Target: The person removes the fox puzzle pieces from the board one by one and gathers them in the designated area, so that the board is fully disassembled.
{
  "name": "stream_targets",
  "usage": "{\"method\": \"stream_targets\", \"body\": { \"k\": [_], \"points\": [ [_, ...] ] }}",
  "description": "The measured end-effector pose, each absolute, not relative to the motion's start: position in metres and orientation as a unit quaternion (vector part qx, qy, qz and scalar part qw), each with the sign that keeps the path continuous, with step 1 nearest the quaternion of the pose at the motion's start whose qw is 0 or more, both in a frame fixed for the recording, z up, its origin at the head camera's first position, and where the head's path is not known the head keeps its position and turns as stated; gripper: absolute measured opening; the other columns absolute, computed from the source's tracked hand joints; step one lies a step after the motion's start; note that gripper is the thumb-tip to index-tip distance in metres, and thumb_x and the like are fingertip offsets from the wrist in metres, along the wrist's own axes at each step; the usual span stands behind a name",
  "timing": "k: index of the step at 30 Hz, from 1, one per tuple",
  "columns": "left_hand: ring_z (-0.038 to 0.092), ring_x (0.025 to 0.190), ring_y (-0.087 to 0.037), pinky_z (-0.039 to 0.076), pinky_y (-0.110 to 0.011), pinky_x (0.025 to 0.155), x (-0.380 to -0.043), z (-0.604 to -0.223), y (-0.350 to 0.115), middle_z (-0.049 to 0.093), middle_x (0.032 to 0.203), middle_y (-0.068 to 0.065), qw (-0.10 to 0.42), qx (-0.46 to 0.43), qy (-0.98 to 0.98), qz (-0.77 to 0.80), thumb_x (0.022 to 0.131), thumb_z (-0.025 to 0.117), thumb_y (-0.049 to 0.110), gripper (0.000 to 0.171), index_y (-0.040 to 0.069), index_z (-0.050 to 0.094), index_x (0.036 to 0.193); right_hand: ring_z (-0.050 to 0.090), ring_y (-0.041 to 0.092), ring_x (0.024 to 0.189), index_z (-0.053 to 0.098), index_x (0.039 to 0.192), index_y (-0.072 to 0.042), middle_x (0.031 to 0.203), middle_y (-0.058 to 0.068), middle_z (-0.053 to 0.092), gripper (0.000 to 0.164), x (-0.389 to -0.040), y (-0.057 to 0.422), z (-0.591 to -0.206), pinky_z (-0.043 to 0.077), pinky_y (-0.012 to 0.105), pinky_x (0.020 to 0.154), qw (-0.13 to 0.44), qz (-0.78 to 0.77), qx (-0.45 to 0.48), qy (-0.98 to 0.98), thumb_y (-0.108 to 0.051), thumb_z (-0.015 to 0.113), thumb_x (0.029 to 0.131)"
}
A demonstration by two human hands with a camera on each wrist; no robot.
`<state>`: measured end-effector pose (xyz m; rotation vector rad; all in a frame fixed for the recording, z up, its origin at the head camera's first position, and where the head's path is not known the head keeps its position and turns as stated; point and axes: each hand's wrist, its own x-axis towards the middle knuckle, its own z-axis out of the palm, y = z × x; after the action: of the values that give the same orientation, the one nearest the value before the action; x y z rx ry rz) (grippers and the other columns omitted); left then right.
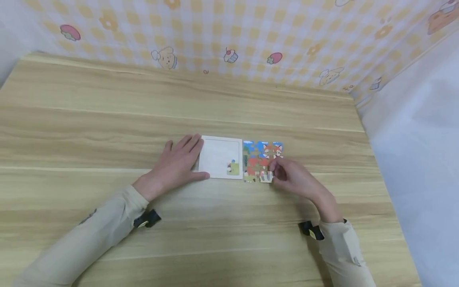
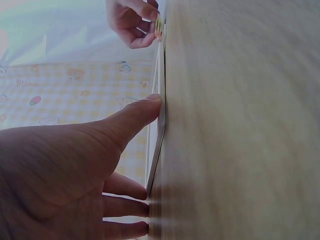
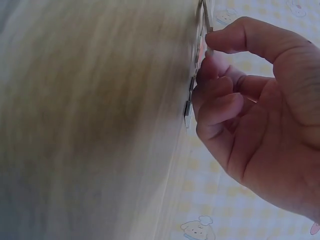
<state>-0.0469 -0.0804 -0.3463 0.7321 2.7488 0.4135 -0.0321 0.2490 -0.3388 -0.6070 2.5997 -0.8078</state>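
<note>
A white square puzzle tray point(image 1: 218, 157) lies on the table, with a green jigsaw piece in its lower right corner point(image 1: 234, 169). My left hand point(image 1: 175, 169) rests at the tray's left side with fingers straight; the thumb point(image 2: 145, 107) touches the near edge. Right of the tray lies a block of loosely fitted jigsaw pieces point(image 1: 252, 161) showing blue, red and a fox's face. Over that block's near right corner, my right hand point(image 1: 295, 177) pinches a striped puzzle piece point(image 1: 266, 177) between thumb and finger. In the left wrist view this piece point(image 2: 159, 27) stands on edge, raised from the table.
The wood-grain table point(image 1: 179, 247) extends around the tray and pieces. A yellow checked cloth point(image 1: 201, 36) with cartoon prints hangs behind its far edge. White fabric point(image 1: 419, 131) is on the right. Dark wrist devices point(image 1: 148, 218) sit at both sleeves.
</note>
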Motion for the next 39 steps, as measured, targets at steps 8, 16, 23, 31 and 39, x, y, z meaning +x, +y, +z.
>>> {"method": "stream_targets", "body": {
  "k": [8,16,23,31,39],
  "points": [
    [0.017,0.137,-0.036,0.017,-0.066,0.099,-0.0472,-0.3469,-0.0806,0.021,0.15,-0.019,0.133,0.25,0.949,0.141,0.081,0.063,0.055,0.093,-0.003,0.027,0.144,0.049,0.013,0.068,0.055,0.092,-0.008,0.076,-0.002,0.053,0.023,-0.0338,0.2477,-0.3399,0.043,0.027,0.061,0.18,-0.27,-0.209,0.922,0.003,0.064,0.074],
    [0.016,0.137,-0.036,0.016,-0.066,0.1,-0.047,-0.3458,-0.0803,0.02,0.151,-0.019,0.139,0.249,0.948,0.143,0.081,0.063,0.055,0.093,-0.003,0.026,0.144,0.048,0.013,0.066,0.056,0.092,-0.006,0.074,-0.002,0.052,0.022,-0.0356,0.2486,-0.3411,0.042,0.026,0.059,0.18,-0.271,-0.217,0.92,0.005,0.063,0.075],
    [0.016,0.137,-0.036,0.016,-0.066,0.1,-0.0461,-0.3465,-0.08,0.02,0.151,-0.019,0.139,0.25,0.947,0.144,0.081,0.063,0.056,0.093,-0.002,0.026,0.144,0.047,0.014,0.066,0.054,0.089,-0.007,0.073,-0.002,0.051,0.022,-0.0343,0.2479,-0.3409,0.042,0.026,0.059,0.182,-0.267,-0.211,0.922,0.006,0.063,0.074],
    [0.017,0.137,-0.036,0.017,-0.066,0.1,-0.0455,-0.3472,-0.0805,0.021,0.15,-0.019,0.132,0.254,0.947,0.145,0.081,0.063,0.056,0.093,-0.003,0.028,0.144,0.046,0.013,0.063,0.052,0.088,-0.006,0.07,-0.002,0.049,0.021,-0.0343,0.2472,-0.3427,0.04,0.026,0.057,0.178,-0.251,-0.212,0.928,0.007,0.061,0.074],
    [0.017,0.137,-0.036,0.017,-0.066,0.099,-0.0453,-0.3478,-0.0804,0.02,0.151,-0.019,0.132,0.253,0.947,0.146,0.081,0.062,0.056,0.093,-0.003,0.027,0.144,0.045,0.013,0.063,0.053,0.09,-0.006,0.07,-0.001,0.049,0.019,-0.0347,0.2468,-0.3421,0.04,0.026,0.057,0.183,-0.251,-0.211,0.927,0.005,0.061,0.076]
  ]
}}
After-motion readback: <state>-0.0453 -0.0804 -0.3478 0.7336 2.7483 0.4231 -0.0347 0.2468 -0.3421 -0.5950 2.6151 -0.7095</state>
